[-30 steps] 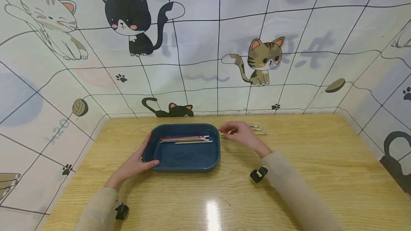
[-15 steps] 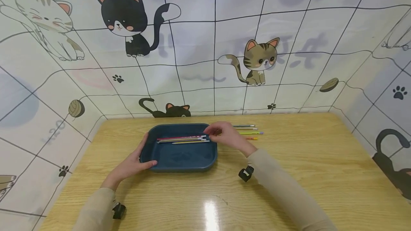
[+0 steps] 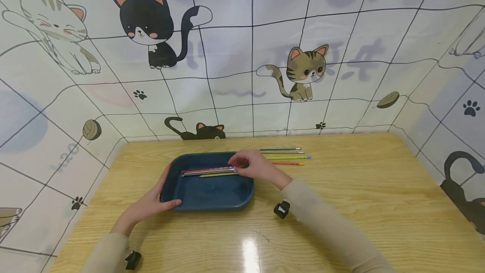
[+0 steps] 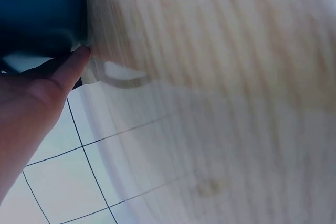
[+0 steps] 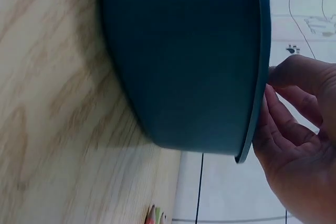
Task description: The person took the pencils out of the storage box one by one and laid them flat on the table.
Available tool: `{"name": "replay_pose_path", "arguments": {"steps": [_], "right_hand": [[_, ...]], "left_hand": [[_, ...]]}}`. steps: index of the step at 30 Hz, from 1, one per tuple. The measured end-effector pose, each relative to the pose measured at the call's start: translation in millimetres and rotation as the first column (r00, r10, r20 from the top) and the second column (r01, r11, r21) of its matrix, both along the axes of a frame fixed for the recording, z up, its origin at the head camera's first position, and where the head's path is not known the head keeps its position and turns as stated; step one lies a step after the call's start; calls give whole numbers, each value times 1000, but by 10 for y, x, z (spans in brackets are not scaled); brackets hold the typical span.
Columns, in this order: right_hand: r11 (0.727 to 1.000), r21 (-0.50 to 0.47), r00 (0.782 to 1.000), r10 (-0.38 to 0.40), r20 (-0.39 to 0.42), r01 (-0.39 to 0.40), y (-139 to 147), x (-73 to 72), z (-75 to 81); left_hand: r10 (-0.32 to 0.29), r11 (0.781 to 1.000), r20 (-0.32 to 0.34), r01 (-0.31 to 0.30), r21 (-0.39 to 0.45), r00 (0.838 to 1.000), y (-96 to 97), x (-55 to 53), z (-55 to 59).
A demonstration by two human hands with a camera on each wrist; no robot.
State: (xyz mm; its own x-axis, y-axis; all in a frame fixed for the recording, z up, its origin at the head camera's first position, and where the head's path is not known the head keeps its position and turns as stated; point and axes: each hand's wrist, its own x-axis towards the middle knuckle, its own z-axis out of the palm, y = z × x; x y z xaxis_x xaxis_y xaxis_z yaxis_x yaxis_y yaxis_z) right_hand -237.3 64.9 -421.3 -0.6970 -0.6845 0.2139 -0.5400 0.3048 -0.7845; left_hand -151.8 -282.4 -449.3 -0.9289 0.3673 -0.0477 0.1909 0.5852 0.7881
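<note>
A dark blue rectangular tray [image 3: 212, 199] stands on the wooden table. Along its left side rests my left hand [image 3: 151, 199], fingers outside the wall and thumb over the front left rim. In the left wrist view, only part of this hand [image 4: 31, 98] shows. Several pencils [image 3: 206, 172] lie side by side in the tray. My right hand [image 3: 254, 165] reaches over the right rim, its fingers curled at the pencils' eraser ends. From the right wrist, the rim hides the tips of that hand [image 5: 299, 124], so whether they pinch a pencil cannot be told.
Several more pencils [image 3: 289, 158] lie on the table right of the tray, partly behind the right hand. A patterned cat backdrop [image 3: 235, 75] stands behind the table [image 3: 341, 205] and along both sides.
My right hand has moved left, from beside the pencils on the table to the eraser ends inside the tray. The tray has shifted slightly left and toward me, with my left hand staying on it.
</note>
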Motion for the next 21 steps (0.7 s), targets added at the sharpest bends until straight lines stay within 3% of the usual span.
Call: {"name": "replay_pose_path", "arguments": {"steps": [6,11,16,21], "right_hand": [[996,79,999,37,-13,-35,-159,41,12],[987,146,998,66,-19,-62,-277,60,5],[980,169,994,108,-25,-102,-385,32,-38],[965,255,995,75,-60,-58,-453,-7,-78]], "left_hand": [[15,1000,-9,-16,-14,1000,10,33,-9],[25,999,-53,-27,-34,998,34,-7,-32],[15,999,-56,-18,-44,998,42,-47,-69],[16,1000,-41,-17,-16,999,33,-65,-88]]}}
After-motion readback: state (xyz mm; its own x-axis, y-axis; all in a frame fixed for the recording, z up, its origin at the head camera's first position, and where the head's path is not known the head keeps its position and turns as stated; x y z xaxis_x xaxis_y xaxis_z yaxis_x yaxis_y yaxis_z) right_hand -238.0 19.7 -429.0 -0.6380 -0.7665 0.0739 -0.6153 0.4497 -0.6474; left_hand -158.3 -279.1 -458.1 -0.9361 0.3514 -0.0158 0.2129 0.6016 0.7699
